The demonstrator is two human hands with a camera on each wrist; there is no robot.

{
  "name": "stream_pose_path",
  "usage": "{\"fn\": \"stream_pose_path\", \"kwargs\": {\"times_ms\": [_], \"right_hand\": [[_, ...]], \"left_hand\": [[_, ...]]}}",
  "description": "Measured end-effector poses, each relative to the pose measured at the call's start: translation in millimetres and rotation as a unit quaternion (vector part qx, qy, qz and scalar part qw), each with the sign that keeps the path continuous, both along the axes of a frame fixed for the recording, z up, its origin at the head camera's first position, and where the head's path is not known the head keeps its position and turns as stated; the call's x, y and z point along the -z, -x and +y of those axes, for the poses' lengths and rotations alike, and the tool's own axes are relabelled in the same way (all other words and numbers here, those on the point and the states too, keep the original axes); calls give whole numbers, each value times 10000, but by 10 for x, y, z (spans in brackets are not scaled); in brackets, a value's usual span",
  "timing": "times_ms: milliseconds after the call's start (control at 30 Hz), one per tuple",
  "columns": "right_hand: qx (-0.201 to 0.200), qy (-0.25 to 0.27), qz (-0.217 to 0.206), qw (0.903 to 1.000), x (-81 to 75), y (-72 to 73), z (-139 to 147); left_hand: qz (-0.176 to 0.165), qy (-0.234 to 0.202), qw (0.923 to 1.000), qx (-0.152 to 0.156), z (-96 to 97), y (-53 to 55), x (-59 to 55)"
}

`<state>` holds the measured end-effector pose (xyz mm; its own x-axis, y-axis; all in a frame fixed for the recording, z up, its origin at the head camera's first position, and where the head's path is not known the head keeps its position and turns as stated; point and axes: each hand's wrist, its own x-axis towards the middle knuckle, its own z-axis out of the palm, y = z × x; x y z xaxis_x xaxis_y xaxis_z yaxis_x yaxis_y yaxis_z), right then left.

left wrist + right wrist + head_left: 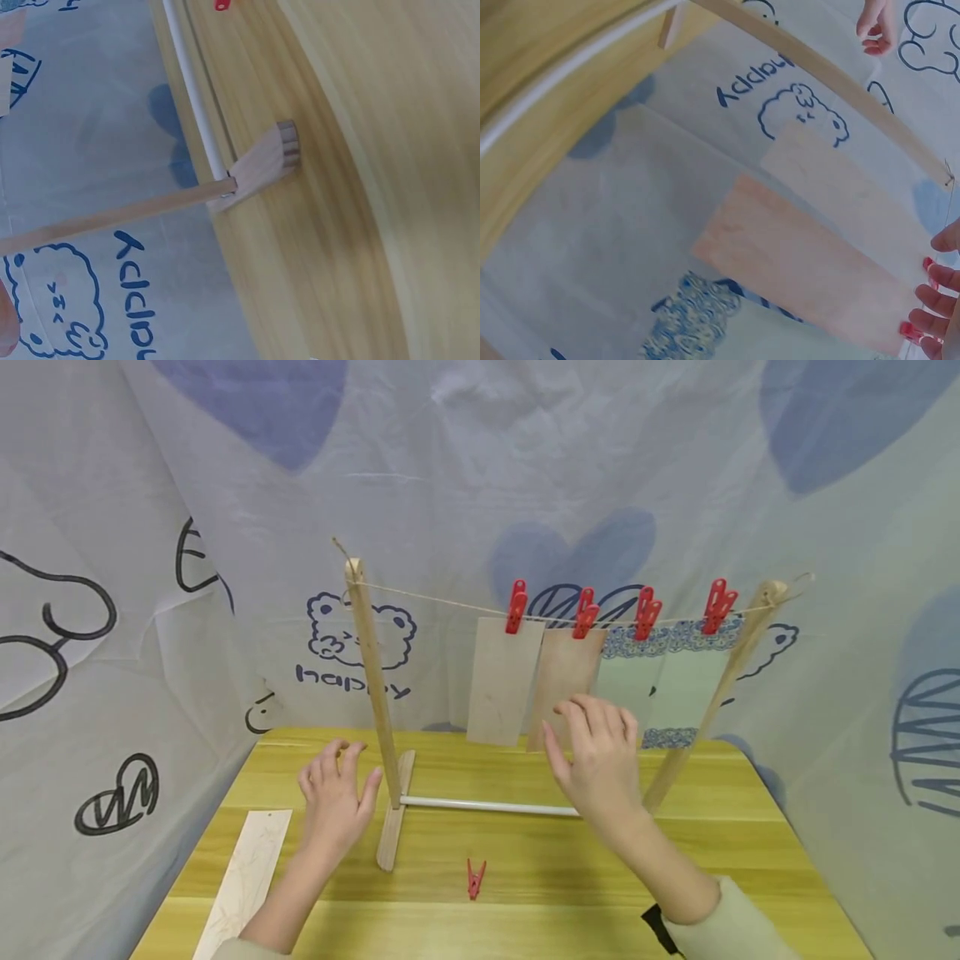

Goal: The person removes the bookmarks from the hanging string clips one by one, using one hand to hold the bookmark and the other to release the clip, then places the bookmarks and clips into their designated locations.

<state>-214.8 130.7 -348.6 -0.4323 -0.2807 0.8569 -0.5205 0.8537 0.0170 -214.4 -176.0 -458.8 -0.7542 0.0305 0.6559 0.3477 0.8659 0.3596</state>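
My left hand (336, 797) hovers beside the left post (372, 685) of a wooden rack, its fingers loosely bent and holding nothing. My right hand (602, 764) is raised in front of the hanging cards, fingers relaxed and apart, also holding nothing. From the string (435, 600) hang a cream card (504, 681), a pinkish card (567, 668) and, further right, pale green paper (626, 681) with blue patterned borders. Several red clothespins (516, 607) grip their tops. A loose red clothespin (476, 881) lies on the table. The right hand partly hides the pinkish card and the green paper.
A pale strip of card (247, 872) with faint drawing lies on the table's left side. A white rod (487, 806) joins the rack's feet, with the left foot (390, 843) in view. A printed curtain (427, 510) surrounds the wooden table (570, 893).
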Motion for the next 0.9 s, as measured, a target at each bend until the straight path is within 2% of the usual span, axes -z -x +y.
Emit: {"fn": "stream_pose_path", "kwargs": {"times_ms": [200,500,900], "right_hand": [[-99,30,401,9991,-151,77,-8],[-125,-124,356,9992,-365,144,-20],[-291,-395,784,9957,-621,264,-70]], "left_hand": [[103,39,9999,48,126,65,-81],[28,95,9997,203,331,125,-177],[164,329,9988,324,507,241,-249]]}}
